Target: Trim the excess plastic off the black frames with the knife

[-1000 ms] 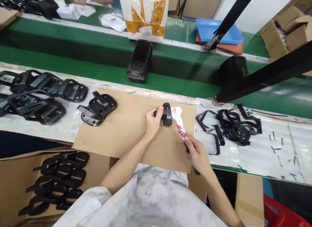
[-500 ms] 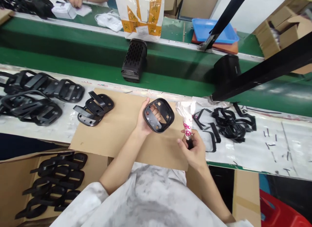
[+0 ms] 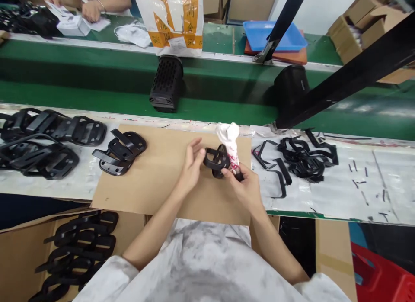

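My left hand point(image 3: 192, 164) hovers over the brown cardboard sheet point(image 3: 152, 181), fingers loosely apart, thumb tip touching the left rim of a black plastic frame part point(image 3: 214, 161). The part stands on edge between my hands. My right hand point(image 3: 247, 188) is closed round a dark tool wrapped in white cloth with pink print point(image 3: 231, 142), which points up and away. Its fingertips also pinch the part's right side.
Two similar black parts point(image 3: 120, 151) lie on the cardboard's left end, with many more point(image 3: 45, 135) further left. Black trimmed strips point(image 3: 301, 157) are piled to the right. An open box of parts point(image 3: 78, 245) sits lower left. Behind runs a green conveyor point(image 3: 97, 81) with a black perforated housing point(image 3: 166, 83); another person's hands point(image 3: 90, 10) work far left.
The part has turned from facing me flat to standing on edge. My left hand has loosened its hold, and my right hand with the wrapped tool has moved in onto the part.
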`<state>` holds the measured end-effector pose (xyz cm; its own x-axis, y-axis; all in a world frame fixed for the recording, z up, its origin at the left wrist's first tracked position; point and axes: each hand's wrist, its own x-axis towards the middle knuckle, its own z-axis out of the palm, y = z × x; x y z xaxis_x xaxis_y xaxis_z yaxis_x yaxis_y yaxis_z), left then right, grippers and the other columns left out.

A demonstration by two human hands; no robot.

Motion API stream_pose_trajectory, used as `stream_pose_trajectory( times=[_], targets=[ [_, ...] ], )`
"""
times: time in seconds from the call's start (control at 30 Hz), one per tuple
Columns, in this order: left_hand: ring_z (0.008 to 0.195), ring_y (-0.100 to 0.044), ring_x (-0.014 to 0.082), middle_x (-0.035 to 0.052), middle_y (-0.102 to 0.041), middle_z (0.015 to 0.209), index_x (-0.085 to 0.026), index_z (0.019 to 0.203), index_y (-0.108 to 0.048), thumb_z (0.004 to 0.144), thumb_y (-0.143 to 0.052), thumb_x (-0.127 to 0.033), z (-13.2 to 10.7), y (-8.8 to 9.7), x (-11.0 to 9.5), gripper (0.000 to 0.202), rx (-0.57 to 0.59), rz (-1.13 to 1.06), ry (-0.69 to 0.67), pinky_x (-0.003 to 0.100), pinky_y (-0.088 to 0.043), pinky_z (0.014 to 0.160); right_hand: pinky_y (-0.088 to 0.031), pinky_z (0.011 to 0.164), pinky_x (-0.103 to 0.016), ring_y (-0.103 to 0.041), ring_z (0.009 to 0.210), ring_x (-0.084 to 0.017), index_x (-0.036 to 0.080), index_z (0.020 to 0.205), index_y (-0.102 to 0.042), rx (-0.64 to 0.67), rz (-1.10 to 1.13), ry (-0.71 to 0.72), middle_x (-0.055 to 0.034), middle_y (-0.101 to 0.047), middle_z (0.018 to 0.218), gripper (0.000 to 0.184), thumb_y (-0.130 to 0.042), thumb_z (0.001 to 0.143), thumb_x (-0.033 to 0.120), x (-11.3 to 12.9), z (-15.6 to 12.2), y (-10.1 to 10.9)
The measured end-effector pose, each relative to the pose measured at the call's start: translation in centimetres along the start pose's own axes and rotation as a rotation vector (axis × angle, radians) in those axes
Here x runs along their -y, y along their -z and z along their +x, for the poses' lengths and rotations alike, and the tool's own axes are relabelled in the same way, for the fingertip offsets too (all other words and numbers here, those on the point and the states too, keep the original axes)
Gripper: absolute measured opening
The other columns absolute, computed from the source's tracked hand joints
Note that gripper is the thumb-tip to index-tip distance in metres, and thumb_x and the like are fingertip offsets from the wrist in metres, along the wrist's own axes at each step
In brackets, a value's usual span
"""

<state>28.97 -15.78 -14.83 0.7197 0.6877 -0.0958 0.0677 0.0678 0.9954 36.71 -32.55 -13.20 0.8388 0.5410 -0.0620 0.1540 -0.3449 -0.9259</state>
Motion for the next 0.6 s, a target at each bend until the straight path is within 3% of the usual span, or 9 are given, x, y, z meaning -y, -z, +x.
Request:
stream_pose_trajectory(
  times=[0.07, 0.13, 0.2, 0.27, 0.4, 0.5, 0.6],
  targets=[
    [0.151, -0.04, 0.0293, 0.0126, -0.051, 0.154, -0.024, 0.113, -0.07, 0.1, -0.053, -0.06, -0.9, 0.5, 0.4, 0.042, 0.093, 0.229, -0.169, 0.046, -0.035, 0.122, -0.039, 0.054, -0.024, -0.045, 0.061, -0.013, 0.019, 0.082, -0.067, -0.003, 0.074, -0.047, 0.0027, -0.051, 0.065, 0.035, -0.068, 0.092, 0.054, -0.4, 0.8, -0.1],
    [0.144, -0.048, 0.0297, 0.0143, -0.06, 0.143, -0.023, 0.102, -0.071, 0.102, -0.05, -0.057, -1.2, 0.7, 0.7, 0.04, 0.197, 0.279, -0.268, 0.045, -0.035, 0.12, -0.038, 0.051, -0.025, -0.045, 0.058, -0.014, 0.02, 0.084, -0.066, -0.005, 0.122, -0.081, 0.0035, -0.048, 0.062, 0.038, -0.068, 0.092, 0.057, -0.8, 1.6, 0.0],
    [0.114, -0.065, 0.0269, 0.0117, -0.072, 0.11, -0.022, 0.094, -0.068, 0.1, -0.054, -0.055, -0.7, 0.4, 0.8, 0.037, 0.273, 0.225, -0.251, 0.039, -0.047, 0.102, -0.034, 0.047, -0.024, -0.041, 0.053, -0.012, 0.021, 0.089, -0.065, -0.003, 0.156, -0.109, 0.005, -0.045, 0.06, 0.038, -0.069, 0.091, 0.059, -1.0, 2.1, 0.2],
    [0.08, -0.061, 0.02, 0.0042, -0.065, 0.081, -0.021, 0.084, -0.063, 0.099, -0.057, -0.055, 0.6, 0.0, 1.0, 0.037, 0.294, 0.141, -0.167, 0.032, -0.047, 0.08, -0.031, 0.043, -0.023, -0.037, 0.049, -0.01, 0.021, 0.103, -0.066, 0.022, 0.192, -0.13, 0.0064, -0.044, 0.061, 0.04, -0.067, 0.092, 0.06, -1.0, 2.2, 0.6],
    [0.06, -0.041, 0.0129, -0.0031, -0.044, 0.064, -0.021, 0.07, -0.049, 0.094, -0.061, -0.056, 3.6, -0.8, 1.8, 0.044, 0.101, -0.163, -0.033, 0.026, -0.035, 0.061, -0.027, 0.039, -0.021, -0.033, 0.044, -0.008, 0.025, 0.135, -0.056, 0.083, 0.297, -0.202, 0.0072, -0.048, 0.067, 0.051, -0.056, 0.099, 0.061, -0.9, 1.0, 2.1],
    [0.057, -0.034, 0.0118, -0.0046, -0.035, 0.063, -0.022, 0.067, -0.041, 0.089, -0.065, -0.059, 4.5, -1.1, 2.6, 0.05, -0.066, -0.302, 0.01, 0.026, -0.031, 0.057, -0.028, 0.039, -0.022, -0.033, 0.044, -0.008, 0.024, 0.137, -0.058, 0.131, 0.288, -0.251, 0.006, -0.051, 0.069, 0.051, -0.057, 0.1, 0.059, -1.3, -0.5, 3.2],
    [0.059, -0.032, 0.0119, -0.0048, -0.032, 0.064, -0.022, 0.066, -0.038, 0.089, -0.066, -0.062, 4.1, -1.4, 3.0, 0.054, -0.098, -0.239, -0.024, 0.026, -0.031, 0.059, -0.031, 0.041, -0.023, -0.034, 0.046, -0.009, 0.024, 0.139, -0.061, 0.097, 0.226, -0.227, 0.005, -0.05, 0.07, 0.05, -0.054, 0.102, 0.057, -2.1, -1.5, 3.2]
  ],
)
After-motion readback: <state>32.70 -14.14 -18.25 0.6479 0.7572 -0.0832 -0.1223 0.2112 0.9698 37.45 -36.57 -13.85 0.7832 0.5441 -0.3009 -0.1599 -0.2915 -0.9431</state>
